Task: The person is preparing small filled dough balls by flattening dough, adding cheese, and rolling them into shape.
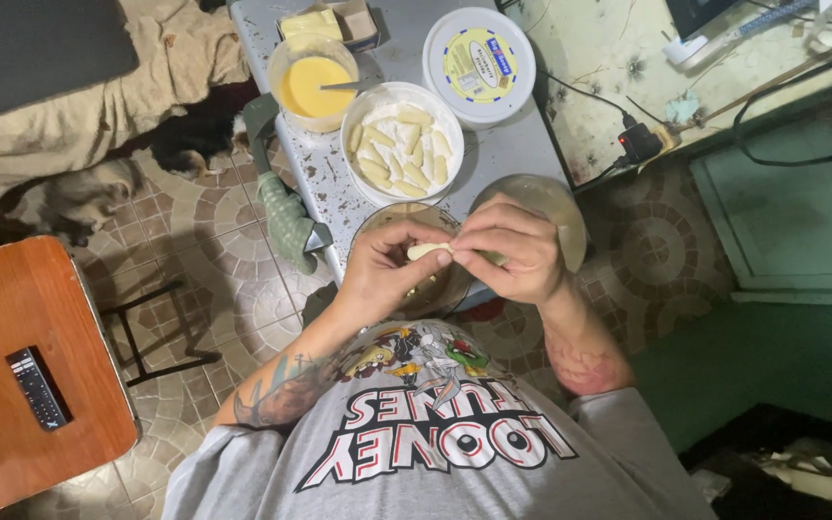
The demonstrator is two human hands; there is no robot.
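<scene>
Take the bowl of rolled pieces (402, 143) as your landmark: the cup of batter (313, 82) sits left of it, the lidded tub (479, 64) behind-right, your hands (455, 255) just before it, the remote (37, 388) far left on the wooden table (12, 318).

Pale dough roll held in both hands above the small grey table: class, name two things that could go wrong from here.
1. The pale dough roll, pinched between the left hand and right hand, may tear or drop past the clear glass bowl.
2. The plastic cup of yellow liquid stands near the small grey table edge; a knock might spill it.
</scene>
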